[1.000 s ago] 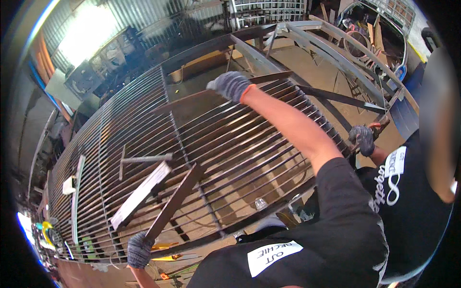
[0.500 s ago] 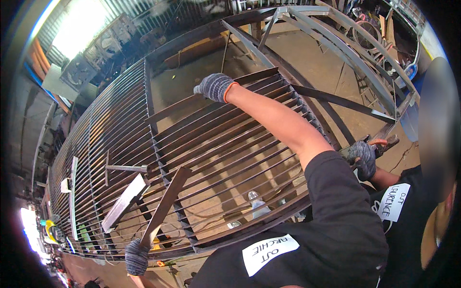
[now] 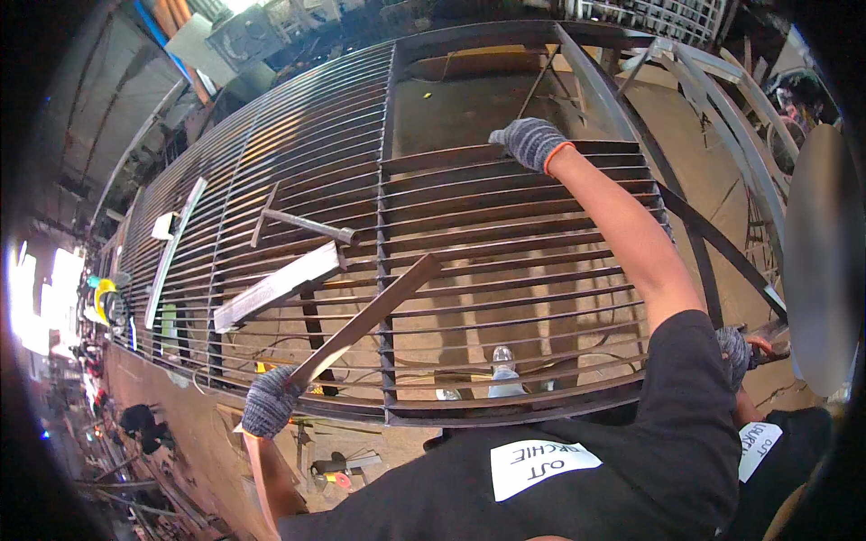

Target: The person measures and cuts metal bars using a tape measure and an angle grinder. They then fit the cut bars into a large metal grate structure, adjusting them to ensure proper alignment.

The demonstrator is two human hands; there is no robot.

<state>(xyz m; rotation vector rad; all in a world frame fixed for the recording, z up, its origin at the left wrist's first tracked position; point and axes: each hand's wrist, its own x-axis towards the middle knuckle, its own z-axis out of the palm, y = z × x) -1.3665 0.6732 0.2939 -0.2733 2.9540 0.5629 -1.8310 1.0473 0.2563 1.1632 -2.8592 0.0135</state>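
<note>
In a dark grey glove, my left hand (image 3: 269,403) is closed around the lower end of a flat metal bar (image 3: 383,311), which slants up to the right over a large steel grille (image 3: 391,361). My right hand (image 3: 532,144), also gloved, reaches far ahead with its fingers curled over the uppermost crosswise flat bar (image 3: 442,159) in the grille's middle section. A pale steel channel piece (image 3: 275,287) and a T-shaped metal tool (image 3: 307,224) rest on the slats between my left hand and the far side.
Beside me on the right, a co-worker's gloved hand (image 3: 735,353) holds a tool with an orange part. A long angle piece (image 3: 176,252) lies on the grille's left part. Curved steel framing (image 3: 722,135) stands at the far right. My shoes (image 3: 505,370) show below the slats.
The view has swung left, so the grille sits further right in the picture. My left hand keeps the flat bar, and my right hand stays on the crosswise bar.
</note>
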